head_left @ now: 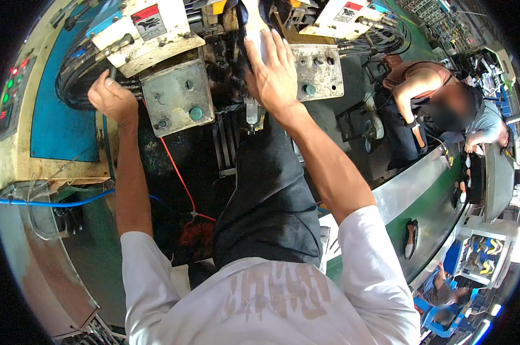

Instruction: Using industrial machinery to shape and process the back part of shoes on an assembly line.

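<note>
My right hand (276, 75) lies with its fingers stretched out over a dark shoe with a pale inside (253, 18), which sits in the middle of the machine. Its fingertips rest on the pale part, and the palm hides the near end. At the left, my left hand (113, 99) is closed around a short dark knob (111, 73) beside a bundle of black hoses (70, 80). Just right of that hand is a worn grey control box (176, 95) with a green button. A second control box (320, 69) stands right of my right hand.
A blue-panelled machine cabinet (64, 109) with lit buttons stands at the left. Red cable (173, 167) hangs below the left box. Along the right runs a conveyor (409, 190); a dark shoe (410, 238) lies on its green belt. Co-workers (421, 86) sit beyond it.
</note>
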A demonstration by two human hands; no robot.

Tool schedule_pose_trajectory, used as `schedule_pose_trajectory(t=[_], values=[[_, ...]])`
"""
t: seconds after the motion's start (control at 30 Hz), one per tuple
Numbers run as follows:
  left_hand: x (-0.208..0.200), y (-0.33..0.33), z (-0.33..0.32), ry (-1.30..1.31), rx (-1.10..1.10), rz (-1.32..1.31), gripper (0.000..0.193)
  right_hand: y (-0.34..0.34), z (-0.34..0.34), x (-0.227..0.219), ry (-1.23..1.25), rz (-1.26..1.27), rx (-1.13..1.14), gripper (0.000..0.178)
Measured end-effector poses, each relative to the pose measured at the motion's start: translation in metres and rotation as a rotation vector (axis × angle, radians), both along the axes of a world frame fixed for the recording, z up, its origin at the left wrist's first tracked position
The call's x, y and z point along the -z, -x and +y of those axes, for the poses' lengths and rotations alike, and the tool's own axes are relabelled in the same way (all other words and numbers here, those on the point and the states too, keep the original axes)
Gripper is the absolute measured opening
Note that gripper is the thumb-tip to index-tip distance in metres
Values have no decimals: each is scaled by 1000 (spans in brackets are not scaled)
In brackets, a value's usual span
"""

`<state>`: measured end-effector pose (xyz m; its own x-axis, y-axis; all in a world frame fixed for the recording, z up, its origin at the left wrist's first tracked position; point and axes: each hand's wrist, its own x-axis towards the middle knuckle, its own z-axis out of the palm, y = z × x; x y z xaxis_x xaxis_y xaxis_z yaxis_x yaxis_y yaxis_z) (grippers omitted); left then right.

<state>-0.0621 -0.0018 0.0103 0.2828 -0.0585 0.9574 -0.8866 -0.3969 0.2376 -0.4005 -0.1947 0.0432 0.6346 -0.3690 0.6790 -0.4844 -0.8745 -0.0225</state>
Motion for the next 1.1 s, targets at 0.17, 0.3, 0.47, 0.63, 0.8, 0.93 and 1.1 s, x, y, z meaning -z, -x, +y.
schedule_pose_trajectory(t=[0.17, 0.3, 0.47, 0.63, 0.8, 0.93, 1.1], values=[[5, -4, 2, -26, -15, -40, 31, -47, -50, -7, 20, -35, -2, 58], [4, -3, -7, -42, -27, -56, 35, -83, -98, -10, 100, -62, 50, 54], [4, 0, 1, -75, -62, -56, 42, -104, -114, -20, 142, -73, 82, 52], [3, 1, 0, -42, -112, -46, 42, -100, -109, -38, 152, -136, 57, 49], [3, -2, -5, -27, -92, -57, 41, -112, -112, -49, 141, -122, 126, 48], [4, -7, -6, -82, -87, -123, 39, -112, -118, -50, 103, -169, 100, 49], [11, -12, -1, -55, -94, -75, 38, -71, -95, -58, -59, -102, -41, 60]])
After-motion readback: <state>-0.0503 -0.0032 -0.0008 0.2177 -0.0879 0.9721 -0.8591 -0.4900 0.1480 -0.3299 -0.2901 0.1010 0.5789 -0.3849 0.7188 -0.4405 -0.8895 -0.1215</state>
